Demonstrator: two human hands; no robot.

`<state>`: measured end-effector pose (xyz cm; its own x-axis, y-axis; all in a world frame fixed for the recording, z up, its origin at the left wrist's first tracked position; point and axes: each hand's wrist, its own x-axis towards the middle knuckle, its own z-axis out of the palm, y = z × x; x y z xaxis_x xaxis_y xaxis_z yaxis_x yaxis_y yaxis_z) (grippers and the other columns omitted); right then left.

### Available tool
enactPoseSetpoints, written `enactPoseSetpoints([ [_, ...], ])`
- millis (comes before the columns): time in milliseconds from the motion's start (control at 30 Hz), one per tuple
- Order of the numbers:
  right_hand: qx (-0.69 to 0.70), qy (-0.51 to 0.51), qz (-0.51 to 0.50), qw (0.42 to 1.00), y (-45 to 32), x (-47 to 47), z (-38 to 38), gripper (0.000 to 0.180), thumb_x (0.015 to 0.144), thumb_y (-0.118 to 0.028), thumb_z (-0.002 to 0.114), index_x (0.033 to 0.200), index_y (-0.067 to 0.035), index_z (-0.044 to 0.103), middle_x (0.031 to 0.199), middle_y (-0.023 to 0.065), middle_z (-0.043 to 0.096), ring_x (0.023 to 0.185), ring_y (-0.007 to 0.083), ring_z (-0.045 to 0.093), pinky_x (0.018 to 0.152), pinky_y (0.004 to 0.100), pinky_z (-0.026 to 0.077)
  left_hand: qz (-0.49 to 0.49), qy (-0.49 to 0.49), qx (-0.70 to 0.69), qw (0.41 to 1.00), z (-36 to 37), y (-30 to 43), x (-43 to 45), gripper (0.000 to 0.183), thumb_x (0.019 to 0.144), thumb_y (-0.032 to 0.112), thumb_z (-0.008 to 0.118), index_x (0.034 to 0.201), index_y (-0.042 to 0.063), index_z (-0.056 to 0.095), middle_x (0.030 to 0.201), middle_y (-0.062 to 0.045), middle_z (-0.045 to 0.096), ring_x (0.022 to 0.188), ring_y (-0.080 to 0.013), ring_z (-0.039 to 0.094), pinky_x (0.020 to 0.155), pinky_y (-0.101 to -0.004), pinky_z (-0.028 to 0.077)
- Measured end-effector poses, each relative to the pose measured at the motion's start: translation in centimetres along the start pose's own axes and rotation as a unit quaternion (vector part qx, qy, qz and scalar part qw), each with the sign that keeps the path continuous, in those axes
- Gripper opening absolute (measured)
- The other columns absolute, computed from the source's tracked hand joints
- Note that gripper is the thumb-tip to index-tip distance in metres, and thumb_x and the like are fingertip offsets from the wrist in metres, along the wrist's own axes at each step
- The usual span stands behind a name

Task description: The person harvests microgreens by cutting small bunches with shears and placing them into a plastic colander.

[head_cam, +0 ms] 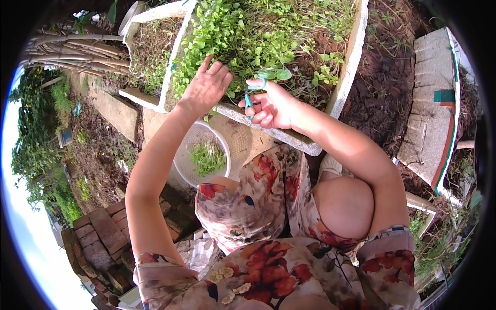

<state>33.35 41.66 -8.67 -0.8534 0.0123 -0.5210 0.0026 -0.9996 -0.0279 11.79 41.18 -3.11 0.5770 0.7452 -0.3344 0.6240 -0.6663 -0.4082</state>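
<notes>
Small leafy green seedlings [217,31] grow thickly in a white foam planter box [354,54]. My left hand [208,83] reaches over the box's left end, its fingers bent at the leaves; whether they pinch any stems cannot be told. Just to the right, my right hand [271,104] holds scissors with turquoise handles [250,106], thumb in one loop and a finger in the other. The scissors' blades are hidden or too small to make out. Below my left hand, a white perforated plastic basket [228,166] holds cut green sprouts with pale stems [207,157].
A smaller foam box [155,19] with sparse plants stands at the left. A foam panel [426,108] lies on the right beyond bare soil [368,100]. Stacked bricks [102,240] are at lower left, and bundled dry sticks [77,54] at upper left. My knees are close to the basket and box.
</notes>
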Motion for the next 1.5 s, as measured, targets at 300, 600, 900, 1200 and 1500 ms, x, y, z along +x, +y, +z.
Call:
enactPoseSetpoints([
  [300,0.013,0.022,-0.002,1.000,-0.1,0.3,0.4,0.061,0.081,-0.054,0.066,0.107,-0.001,0.055,0.073,0.0034,0.052,0.048,0.0077,0.036,0.038,0.0174,0.028,0.009,-0.054,0.041,0.998,-0.2,0.6,2.3,0.019,0.083,0.014,0.061,0.102,0.014,0.064,0.091,-0.001,0.062,0.109,-0.0211,0.053,0.117,-0.0493,0.022],
  [600,0.010,0.039,-0.051,0.998,-0.9,1.0,-0.2,0.047,0.089,-0.041,0.070,0.101,0.001,0.054,0.065,-0.0034,0.047,0.043,0.0024,0.030,0.034,0.0159,0.023,0.027,-0.054,0.004,0.998,-0.5,0.1,2.4,0.016,0.081,0.010,0.060,0.095,0.012,0.067,0.095,-0.003,0.062,0.110,-0.0222,0.053,0.117,-0.0466,0.027],
  [900,-0.071,0.037,-0.031,0.996,-0.1,-2.5,0.9,0.059,0.080,-0.058,0.067,0.096,-0.001,0.059,0.064,-0.0023,0.049,0.041,0.0026,0.028,0.033,0.0161,0.023,-0.108,-0.002,-0.306,0.946,0.4,-3.8,-0.1,0.028,0.080,0.000,0.061,0.108,0.000,0.061,0.107,-0.012,0.056,0.113,-0.0314,0.049,0.102,-0.0432,0.042],
  [1200,-0.064,0.014,0.019,0.998,-0.7,-1.1,1.2,0.058,0.082,-0.057,0.065,0.097,-0.001,0.060,0.067,0.0009,0.053,0.042,0.0041,0.033,0.033,0.0167,0.027,-0.119,-0.020,-0.351,0.928,0.6,-3.9,-0.8,0.029,0.086,0.016,0.066,0.110,0.000,0.062,0.105,-0.014,0.063,0.114,-0.0318,0.051,0.105,-0.0426,0.039],
  [1500,-0.064,0.020,0.081,0.994,-1.4,0.9,2.0,0.060,0.084,-0.056,0.062,0.098,0.002,0.058,0.069,0.0044,0.053,0.043,0.0063,0.034,0.032,0.0172,0.029,-0.096,-0.049,-0.299,0.948,-0.2,-3.3,-1.4,0.069,0.053,0.039,0.091,0.100,-0.001,0.059,0.099,-0.016,0.063,0.110,-0.0333,0.053,0.102,-0.0450,0.040],
])
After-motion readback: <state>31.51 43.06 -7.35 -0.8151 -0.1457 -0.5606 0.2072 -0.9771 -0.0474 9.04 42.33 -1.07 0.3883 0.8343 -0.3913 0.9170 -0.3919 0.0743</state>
